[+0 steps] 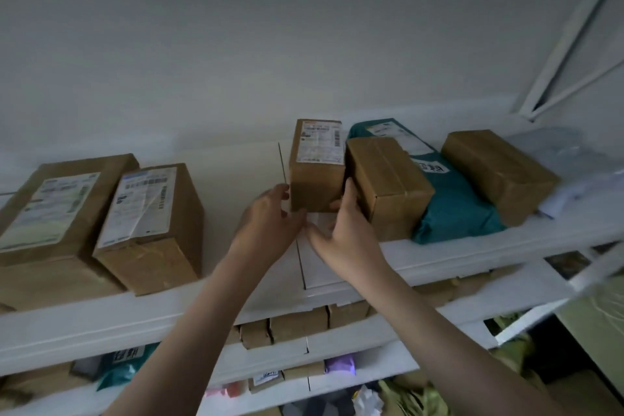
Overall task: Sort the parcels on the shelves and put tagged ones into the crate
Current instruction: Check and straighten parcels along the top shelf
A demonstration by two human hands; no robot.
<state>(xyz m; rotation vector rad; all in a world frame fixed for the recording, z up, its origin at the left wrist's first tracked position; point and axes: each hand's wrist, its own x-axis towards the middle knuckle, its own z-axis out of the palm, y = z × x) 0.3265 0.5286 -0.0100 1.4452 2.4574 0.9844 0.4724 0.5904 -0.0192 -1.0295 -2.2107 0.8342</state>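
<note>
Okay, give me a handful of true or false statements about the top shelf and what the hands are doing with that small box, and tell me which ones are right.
1. Both hands are at the small labelled box, the left hand on its left side, the right hand on its right. True.
2. The small labelled box stands on the floor. False: it stands on the top shelf.
3. A teal mailer bag lies between two brown boxes right of the hands. True.
4. The unlabelled taped box is left of the held box. False: it sits right of it.
5. Two large labelled boxes sit at the shelf's left end. True.
</note>
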